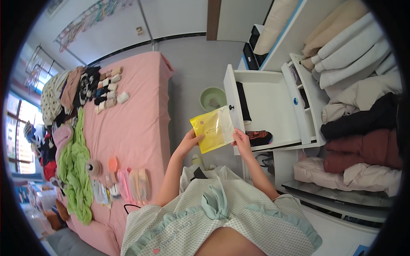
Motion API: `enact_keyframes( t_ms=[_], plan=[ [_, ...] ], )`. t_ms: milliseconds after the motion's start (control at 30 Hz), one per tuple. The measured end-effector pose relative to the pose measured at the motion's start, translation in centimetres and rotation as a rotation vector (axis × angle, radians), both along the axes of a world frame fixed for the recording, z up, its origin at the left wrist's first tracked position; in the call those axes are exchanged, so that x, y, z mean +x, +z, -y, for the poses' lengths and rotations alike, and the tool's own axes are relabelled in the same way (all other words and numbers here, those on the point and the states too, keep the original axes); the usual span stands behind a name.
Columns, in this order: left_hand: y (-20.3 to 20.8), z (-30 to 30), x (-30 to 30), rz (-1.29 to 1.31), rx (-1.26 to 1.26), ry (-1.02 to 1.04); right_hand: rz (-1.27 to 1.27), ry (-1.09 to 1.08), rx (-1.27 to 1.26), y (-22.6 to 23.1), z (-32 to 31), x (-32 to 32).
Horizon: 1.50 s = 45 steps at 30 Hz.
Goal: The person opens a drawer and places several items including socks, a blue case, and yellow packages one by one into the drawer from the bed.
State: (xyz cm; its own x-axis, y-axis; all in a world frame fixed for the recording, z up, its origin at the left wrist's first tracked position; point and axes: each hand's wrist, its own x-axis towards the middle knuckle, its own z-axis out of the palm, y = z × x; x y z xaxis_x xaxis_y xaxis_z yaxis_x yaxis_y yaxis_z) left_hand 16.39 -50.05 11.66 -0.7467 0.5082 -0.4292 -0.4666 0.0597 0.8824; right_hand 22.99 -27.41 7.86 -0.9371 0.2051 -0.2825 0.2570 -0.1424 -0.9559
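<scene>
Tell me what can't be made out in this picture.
All in the head view:
Contents of the glossy yellow-and-white plastic packet: hidden by its wrapper.
Some fingers of the left hand and right hand: hidden behind the packet.
Grey thing in the round green plastic basin: too small to identify.
Dark red padded garment: right end cut off by the fisheye rim.

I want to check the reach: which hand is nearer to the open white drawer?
Right: the right hand is beside the near corner of the open white drawer; the left hand is farther left, across the yellow packet.
</scene>
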Motion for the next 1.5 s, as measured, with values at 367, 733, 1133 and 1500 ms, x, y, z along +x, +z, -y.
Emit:
enact_keyframes(
  t_ms=[367,733,1133,1500],
  plan=[
    [-2.6,-4.1,-7.0,-0.061,0.093,-0.172,-0.132,-0.257,0.037,-0.2,-1.7,-3.3],
    [-4.2,-12.1,-8.7,-0.464,-0.240,-0.197,0.023,-0.214,-0.017,-1.7,-8.7,-4.0],
    [-4.2,-26.9,-9.3,-0.662,-0.258,-0.023,0.192,-0.297,-0.089,-3.6,-21.8,-9.4],
    [-12.2,-32.2,-12.8,-0.573,-0.535,0.097,0.267,-0.109,-0.118,-11.6,-26.8,-18.6]
  ],
)
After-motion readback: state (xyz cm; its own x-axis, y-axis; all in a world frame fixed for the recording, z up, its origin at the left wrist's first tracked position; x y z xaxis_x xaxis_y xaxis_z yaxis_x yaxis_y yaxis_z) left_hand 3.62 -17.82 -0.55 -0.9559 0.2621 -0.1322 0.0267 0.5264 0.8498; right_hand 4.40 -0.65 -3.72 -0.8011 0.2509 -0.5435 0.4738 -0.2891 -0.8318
